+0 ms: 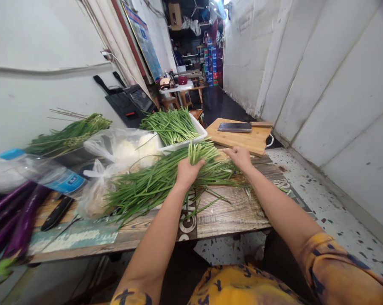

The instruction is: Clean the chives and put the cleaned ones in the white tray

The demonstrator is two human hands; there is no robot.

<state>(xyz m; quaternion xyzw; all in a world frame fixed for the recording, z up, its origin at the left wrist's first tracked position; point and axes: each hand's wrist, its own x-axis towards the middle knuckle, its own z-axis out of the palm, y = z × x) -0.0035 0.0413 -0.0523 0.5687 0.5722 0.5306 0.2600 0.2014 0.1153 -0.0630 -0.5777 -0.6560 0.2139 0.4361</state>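
A big pile of green chives (153, 182) lies across the wooden table (229, 212). My left hand (187, 171) is closed round a small bunch of chives (196, 151) whose cut ends stick up above my fist. My right hand (240, 157) rests on the pile's right end, fingers curled down onto the stalks near the cutting board (242, 137). A cleaver (239, 126) lies on that board.
A white tray (181, 145) holds more chives behind the pile. Plastic bags (121, 156), a water bottle (51, 176), purple eggplants (13, 224) and a black-handled knife (56, 214) lie at the left. More greens (70, 133) sit by the wall. A narrow passage runs ahead.
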